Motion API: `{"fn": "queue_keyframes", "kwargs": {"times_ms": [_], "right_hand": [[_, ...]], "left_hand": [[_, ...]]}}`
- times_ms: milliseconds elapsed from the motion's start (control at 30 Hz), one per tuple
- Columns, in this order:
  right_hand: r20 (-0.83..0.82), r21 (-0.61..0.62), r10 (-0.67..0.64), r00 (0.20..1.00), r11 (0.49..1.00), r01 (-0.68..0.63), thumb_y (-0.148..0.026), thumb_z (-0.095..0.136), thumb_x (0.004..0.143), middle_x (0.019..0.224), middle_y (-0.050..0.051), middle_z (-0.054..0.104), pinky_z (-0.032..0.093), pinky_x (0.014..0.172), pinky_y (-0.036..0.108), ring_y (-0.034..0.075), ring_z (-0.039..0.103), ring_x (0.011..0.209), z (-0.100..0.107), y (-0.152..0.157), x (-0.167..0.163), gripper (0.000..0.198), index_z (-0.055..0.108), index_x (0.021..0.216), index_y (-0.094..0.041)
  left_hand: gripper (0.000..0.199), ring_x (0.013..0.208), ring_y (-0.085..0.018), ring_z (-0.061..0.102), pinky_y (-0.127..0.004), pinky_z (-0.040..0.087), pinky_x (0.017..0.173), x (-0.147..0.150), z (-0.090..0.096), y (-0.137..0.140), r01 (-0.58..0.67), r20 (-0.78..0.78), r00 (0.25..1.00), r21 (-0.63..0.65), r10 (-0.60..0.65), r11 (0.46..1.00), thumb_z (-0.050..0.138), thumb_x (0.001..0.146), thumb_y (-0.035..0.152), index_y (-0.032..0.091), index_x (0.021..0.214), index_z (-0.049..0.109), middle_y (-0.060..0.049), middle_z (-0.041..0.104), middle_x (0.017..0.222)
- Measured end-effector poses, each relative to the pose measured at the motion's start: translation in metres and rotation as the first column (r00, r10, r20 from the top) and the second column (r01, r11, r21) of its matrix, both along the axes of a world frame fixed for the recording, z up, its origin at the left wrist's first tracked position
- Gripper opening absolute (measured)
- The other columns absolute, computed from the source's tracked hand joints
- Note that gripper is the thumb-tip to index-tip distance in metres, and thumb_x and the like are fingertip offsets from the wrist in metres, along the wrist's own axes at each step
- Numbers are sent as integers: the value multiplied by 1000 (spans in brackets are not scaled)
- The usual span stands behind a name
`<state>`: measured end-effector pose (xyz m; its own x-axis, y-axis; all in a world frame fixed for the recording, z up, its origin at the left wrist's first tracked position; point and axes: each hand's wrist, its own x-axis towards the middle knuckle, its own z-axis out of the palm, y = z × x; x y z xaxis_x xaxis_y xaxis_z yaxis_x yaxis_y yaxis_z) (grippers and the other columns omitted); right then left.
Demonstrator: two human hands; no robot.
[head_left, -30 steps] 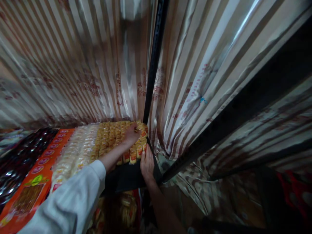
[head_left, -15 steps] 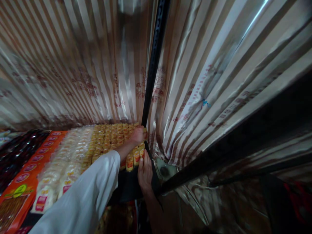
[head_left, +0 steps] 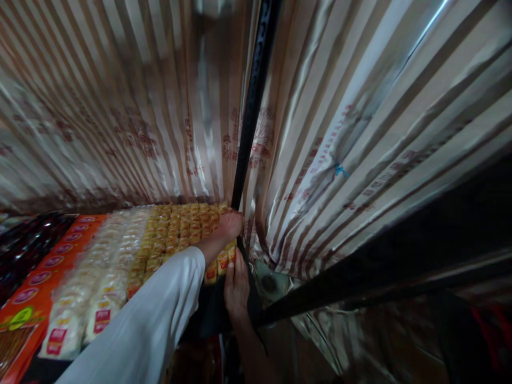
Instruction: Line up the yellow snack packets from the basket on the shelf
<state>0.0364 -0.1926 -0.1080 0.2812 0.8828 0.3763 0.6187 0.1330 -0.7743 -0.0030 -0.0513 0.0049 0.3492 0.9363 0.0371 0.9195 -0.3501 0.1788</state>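
On my feed, the left hand [head_left: 230, 223] is at the far right corner of the yellow packs [head_left: 187, 228], right by the foot of the black post [head_left: 252, 106]. Back of the hand faces me, fingers hidden; can't tell whether they're apart, together or clamped on a pack. White sleeve [head_left: 148, 314] on that arm, crossing over the near part of the rows.

Right hand [head_left: 237, 288] is lower, at the near right corner of the same packs. Fingers straight and side by side, lying along the outer edge, fingertips by the end pack; thumb slightly off them. I read it as laid alongside, clamped on nothing I can see.

Yellow packs sit in tight rows on the black shelf [head_left: 212, 309], near ones showing red labels. Leftward I get white packs [head_left: 116, 266], also red-labelled, then an orange bag [head_left: 54, 266], then dark shiny packs [head_left: 30, 250]. Striped curtain [head_left: 160, 96] behind, blue tie [head_left: 341, 170] on its right part. Lower right is dark and blurred.
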Motion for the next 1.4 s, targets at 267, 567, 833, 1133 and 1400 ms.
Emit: {"fn": "queue_keyframes", "kwargs": {"times_ms": [267,567,833,1133,1400], "right_hand": [[13,-24,5,1000,1000,-5,-41,20,93,136,12,44,31,105,44,20,37,127,-2,0,0,53,38,134,-13],[-1,-27,0,1000,1000,0,-41,21,93,136,11,43,29,106,43,20,37,127,-3,0,0,52,38,134,-14],[23,-58,7,1000,998,-6,-43,19,93,135,13,44,31,105,43,21,37,127,-1,0,0,56,38,134,-10],[38,-45,12,999,999,-10,-44,25,92,138,13,41,30,105,45,23,35,129,-3,0,1,56,35,137,-12],[-4,-15,5,1000,1000,-5,-47,27,90,137,17,40,30,104,47,25,34,128,-2,2,3,59,35,135,-10]], "left_hand": [[32,90,-25,61,-33,51,72,12,-14,0,-78,-13,997,23,78,997,37,78,2,7,94,65,-18,64,93],[29,99,-23,54,-32,46,75,7,-10,-6,-39,1,999,44,39,998,34,89,16,16,107,57,-13,58,100],[31,107,-26,47,-33,48,74,11,-17,-10,-122,22,992,65,120,990,30,90,17,15,111,53,-15,46,112],[30,106,-26,47,-36,47,80,11,-18,-7,-153,41,988,83,150,985,34,84,8,9,108,53,-17,49,109],[31,107,-25,47,-35,47,82,2,7,-41,-145,169,977,73,131,987,42,81,14,13,110,52,-14,45,118]]}}
